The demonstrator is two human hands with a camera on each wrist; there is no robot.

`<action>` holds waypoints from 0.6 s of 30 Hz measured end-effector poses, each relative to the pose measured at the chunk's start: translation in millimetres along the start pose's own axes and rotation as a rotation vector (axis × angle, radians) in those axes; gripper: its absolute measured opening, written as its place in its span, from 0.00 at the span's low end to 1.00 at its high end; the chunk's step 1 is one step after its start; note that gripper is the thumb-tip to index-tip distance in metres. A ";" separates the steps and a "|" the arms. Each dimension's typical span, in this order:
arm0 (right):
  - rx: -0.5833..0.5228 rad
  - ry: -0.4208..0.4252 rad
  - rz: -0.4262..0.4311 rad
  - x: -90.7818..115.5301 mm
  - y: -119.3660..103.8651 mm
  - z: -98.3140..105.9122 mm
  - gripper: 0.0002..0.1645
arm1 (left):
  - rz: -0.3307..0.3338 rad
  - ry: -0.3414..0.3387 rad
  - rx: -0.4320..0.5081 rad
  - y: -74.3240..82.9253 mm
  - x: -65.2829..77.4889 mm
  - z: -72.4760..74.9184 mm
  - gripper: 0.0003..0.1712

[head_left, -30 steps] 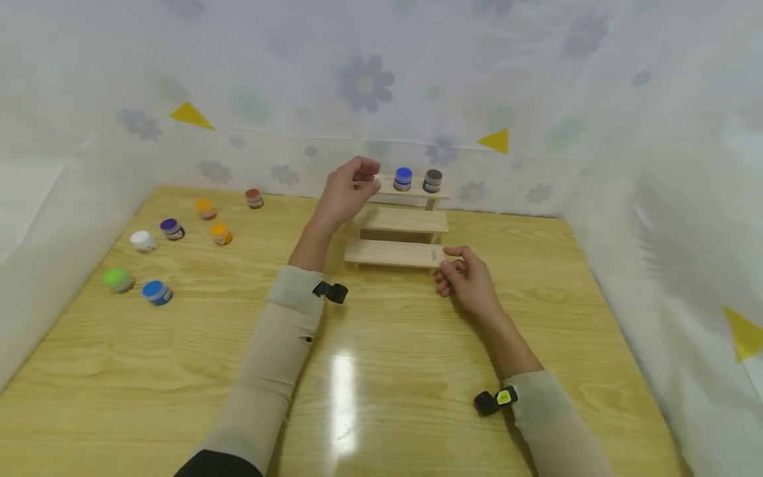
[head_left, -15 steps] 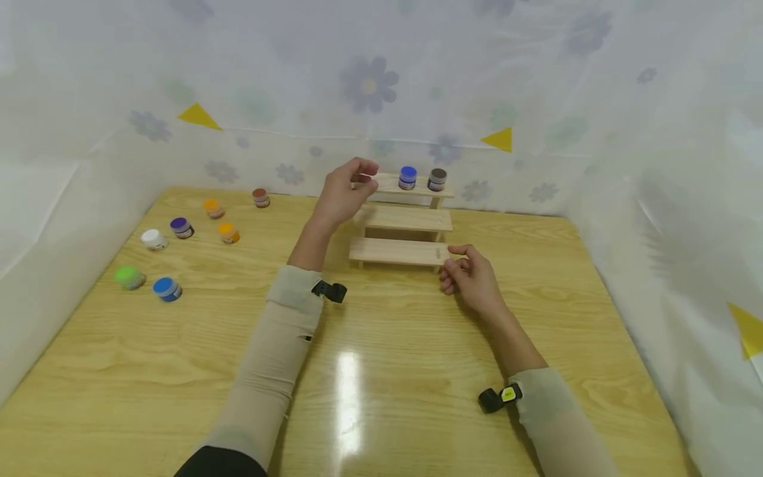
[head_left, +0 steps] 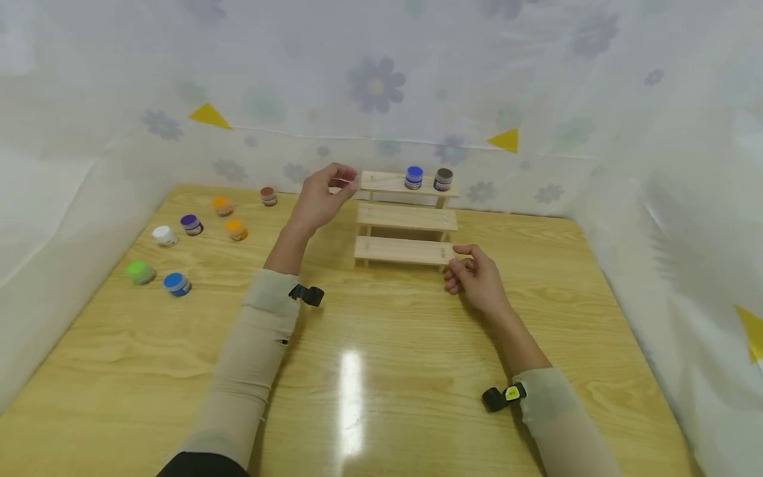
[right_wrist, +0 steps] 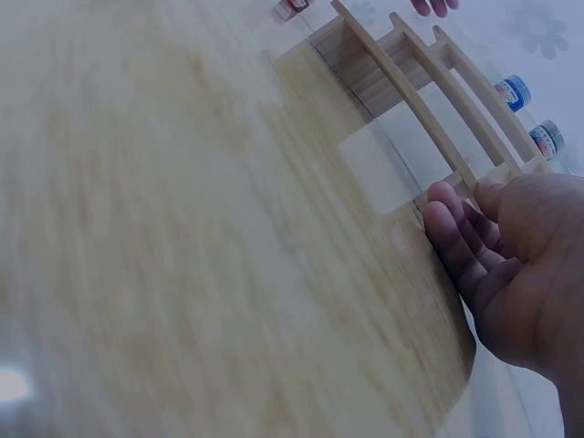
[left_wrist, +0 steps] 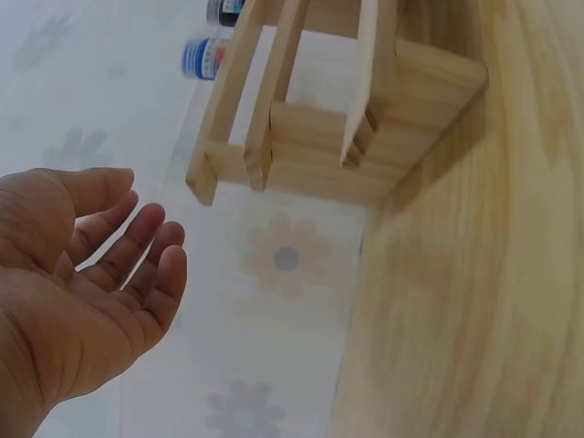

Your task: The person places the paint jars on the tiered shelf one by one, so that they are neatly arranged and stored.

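Note:
A three-step wooden display stand stands near the back of the table. On its top step are a blue-lidded paint jar and a dark-brown-lidded paint jar, side by side toward the right end. My left hand hovers just left of the top step, fingers loosely bent and holding nothing. The left wrist view shows that left hand apart from the stand's side. My right hand holds the right end of the lowest step between thumb and fingers; the right wrist view hides the exact contact.
Several paint jars stand at the table's left: red-brown, two orange, purple, white, green and blue. White flowered sheeting encloses the table's back and sides.
My left hand has drawn back leftward from the top step, uncovering the stand's left end. My right hand stays at the lowest step. The whole head view has shifted slightly.

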State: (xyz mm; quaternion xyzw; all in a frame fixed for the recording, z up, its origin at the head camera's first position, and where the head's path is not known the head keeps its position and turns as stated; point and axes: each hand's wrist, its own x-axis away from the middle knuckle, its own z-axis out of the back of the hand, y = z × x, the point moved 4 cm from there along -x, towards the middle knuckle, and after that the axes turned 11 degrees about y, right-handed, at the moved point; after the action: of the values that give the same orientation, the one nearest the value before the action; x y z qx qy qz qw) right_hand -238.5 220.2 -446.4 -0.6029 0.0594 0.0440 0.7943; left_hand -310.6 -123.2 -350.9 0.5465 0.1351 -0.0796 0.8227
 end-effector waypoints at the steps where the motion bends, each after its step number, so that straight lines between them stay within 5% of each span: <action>1: 0.001 0.000 0.002 0.1 -0.1 0.8 0.23 | 0.005 0.000 -0.007 -2.4 0.7 2.5 0.19; 18: -0.017 -0.014 0.011 -2.3 1.1 2.4 0.24 | 0.035 -0.011 -0.055 -31.8 13.4 31.8 0.17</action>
State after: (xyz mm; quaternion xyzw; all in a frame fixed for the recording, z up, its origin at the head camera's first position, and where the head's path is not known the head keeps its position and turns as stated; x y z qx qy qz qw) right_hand -240.9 222.8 -446.4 -0.6091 0.0569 0.0531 0.7893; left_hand -302.4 -164.7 -371.3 0.5255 0.1231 -0.0643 0.8394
